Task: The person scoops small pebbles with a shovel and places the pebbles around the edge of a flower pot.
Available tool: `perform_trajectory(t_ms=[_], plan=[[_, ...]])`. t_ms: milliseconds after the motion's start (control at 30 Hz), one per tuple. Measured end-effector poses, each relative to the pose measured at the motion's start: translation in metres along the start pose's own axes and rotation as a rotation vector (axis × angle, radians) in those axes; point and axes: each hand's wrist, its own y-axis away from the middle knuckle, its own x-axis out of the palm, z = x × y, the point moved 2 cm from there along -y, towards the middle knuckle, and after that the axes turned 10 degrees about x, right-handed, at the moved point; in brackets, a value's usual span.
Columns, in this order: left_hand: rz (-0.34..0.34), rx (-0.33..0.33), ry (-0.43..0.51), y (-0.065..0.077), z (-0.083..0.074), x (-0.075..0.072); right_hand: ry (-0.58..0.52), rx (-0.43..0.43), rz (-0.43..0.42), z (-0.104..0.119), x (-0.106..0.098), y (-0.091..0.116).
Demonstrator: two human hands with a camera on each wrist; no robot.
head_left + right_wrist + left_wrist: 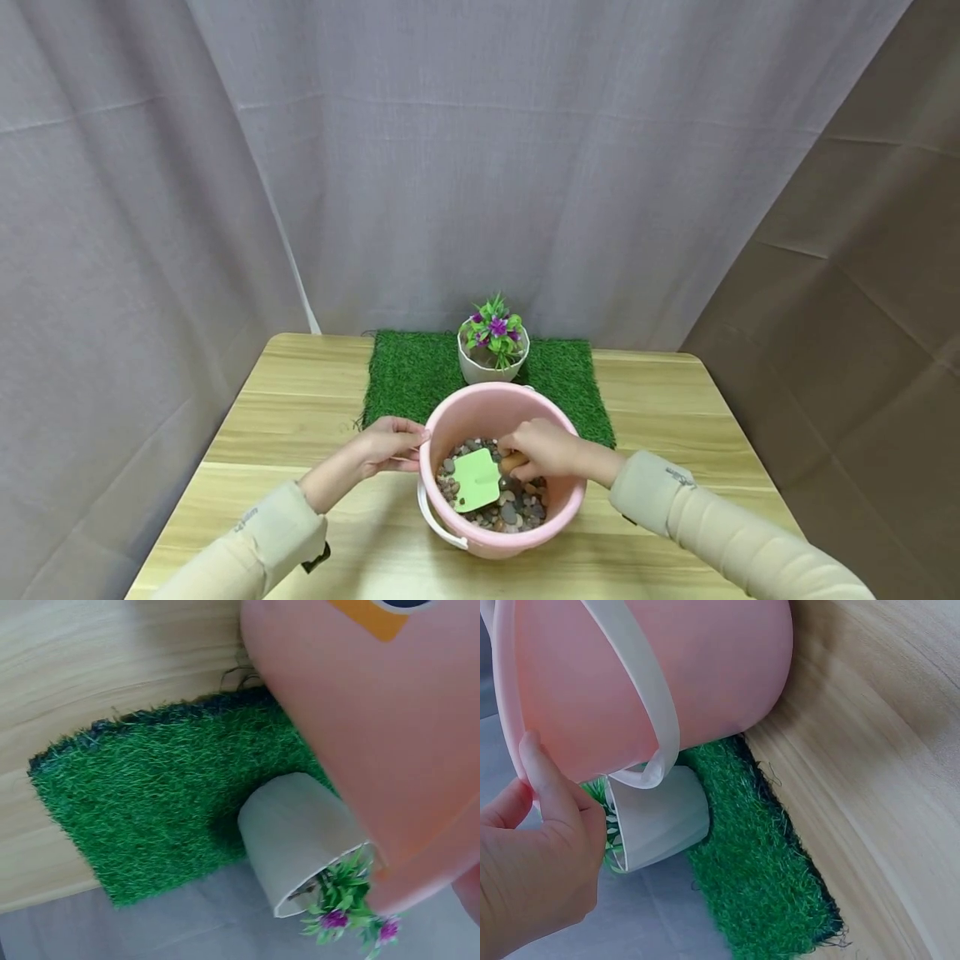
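A pink bucket [495,542] with small stones [510,512] in its bottom stands at the table's front middle. My left hand [387,444] pinches the bucket's left rim between thumb and fingers; the left wrist view shows this hand [547,855] on the rim too. Inside the bucket, my right hand [542,450] has its fingers curled round the orange-brown handle [513,462] of a small shovel. Its light green blade [476,481] lies over the stones, pointing left. The right hand's work is hidden behind the bucket wall [375,712] in the right wrist view.
Behind the bucket, a white pot [491,371] with a purple-flowered plant [497,327] stands on a green artificial grass mat [420,367]. The bucket's white handle [442,525] hangs down at its left front. Grey curtains [480,167] surround the wooden table [300,392].
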Motion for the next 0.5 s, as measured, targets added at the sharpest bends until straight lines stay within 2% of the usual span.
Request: perform_trajectory(t_ms=[100, 333, 500], plan=[[-0.001, -0.003, 0.003, 0.001, -0.001, 0.0, -0.028, 0.013, -0.003, -0.004, -0.001, 0.002], [-0.002, 0.0, 0.007, 0.002, -0.002, 0.0, -0.179, 0.04, -0.022, -0.014, -0.009, 0.008], [0.0, -0.004, 0.008, 0.002, -0.003, 0.0, -0.202, 0.045, -0.028, -0.018, -0.013, 0.011]])
